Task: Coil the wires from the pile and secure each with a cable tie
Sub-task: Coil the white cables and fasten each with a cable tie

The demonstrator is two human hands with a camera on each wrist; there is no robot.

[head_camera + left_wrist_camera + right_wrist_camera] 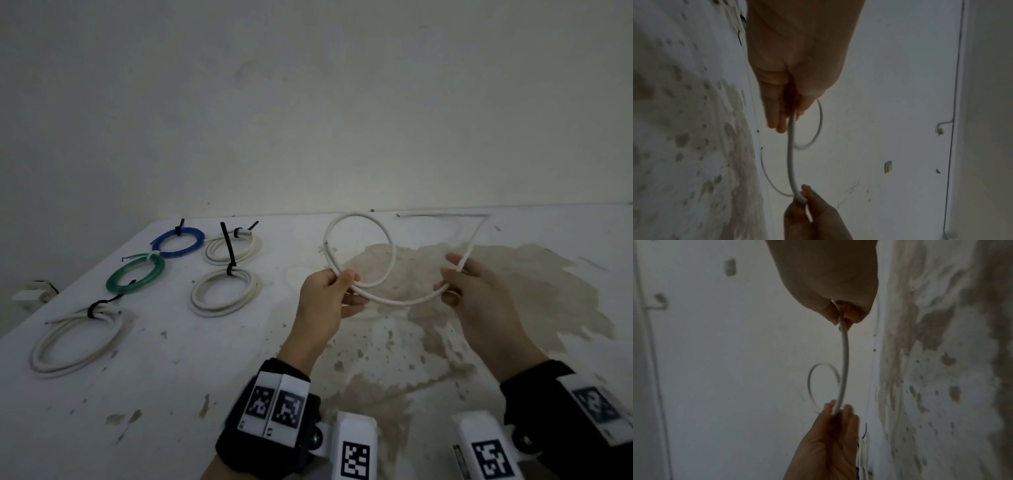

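A white wire (400, 303) hangs above the stained table (171, 394) between both hands. My left hand (342, 279) pinches it where one loop (356, 215) crosses itself and stands up behind the fingers. My right hand (452, 277) pinches the wire farther along, and a sagging span joins the two hands. The free tail (476, 236) rises from the right hand to the table's far edge. In the left wrist view the left hand (791, 113) grips the wire (790, 154). The right wrist view has the right hand (842, 316) pinching the wire (845, 356).
Tied coils lie on the table's left half: a blue one (178, 242), a green one (135, 274) and three white ones (234, 248) (224, 291) (77, 339). Black cable ties (226, 246) bind them. A wall rises just behind the table's far edge.
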